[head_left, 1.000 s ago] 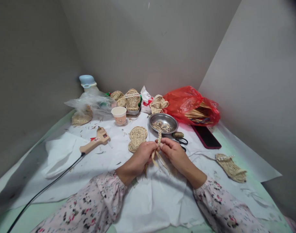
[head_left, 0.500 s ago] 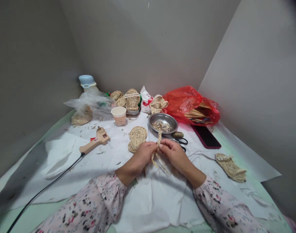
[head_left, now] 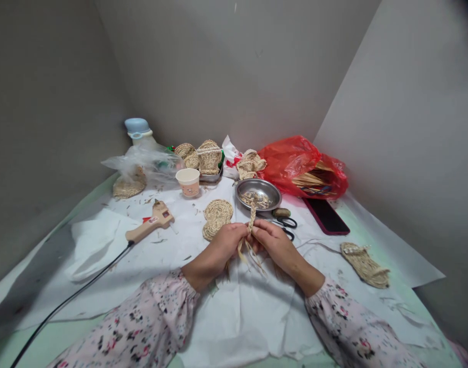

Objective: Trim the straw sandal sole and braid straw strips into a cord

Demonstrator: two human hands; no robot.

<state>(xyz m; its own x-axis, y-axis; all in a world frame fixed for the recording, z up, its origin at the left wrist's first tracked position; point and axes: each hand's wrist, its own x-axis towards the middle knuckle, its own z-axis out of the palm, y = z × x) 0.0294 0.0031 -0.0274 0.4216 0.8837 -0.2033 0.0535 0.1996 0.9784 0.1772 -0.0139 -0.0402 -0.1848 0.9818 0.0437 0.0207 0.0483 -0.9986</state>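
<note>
Between my hands is a pale straw braid (head_left: 252,219), its plaited end pointing away from me and its loose strands hanging toward me. My left hand (head_left: 226,246) pinches the braid from the left, thumb and fingers closed. From the other side my right hand (head_left: 274,241) pinches it too, its fingertips close to the left ones. A coiled straw sole (head_left: 217,217), shaped like a figure eight, lies flat just beyond my left hand. Past the braid's tip stands a steel bowl (head_left: 259,194) with straw scraps in it. Black-handled scissors (head_left: 287,222) lie partly hidden beyond my right hand.
On the left lie a corded glue gun (head_left: 151,223) and a paper cup (head_left: 188,182). A red plastic bag (head_left: 291,161) of straw sits at the back right, near a phone (head_left: 326,216). A woven straw slipper (head_left: 364,265) lies far right. Grey panels enclose the table.
Both hands stay at nearly the same spot on the braid. The fingers have shifted slightly, and the loose strands below hang a little differently.
</note>
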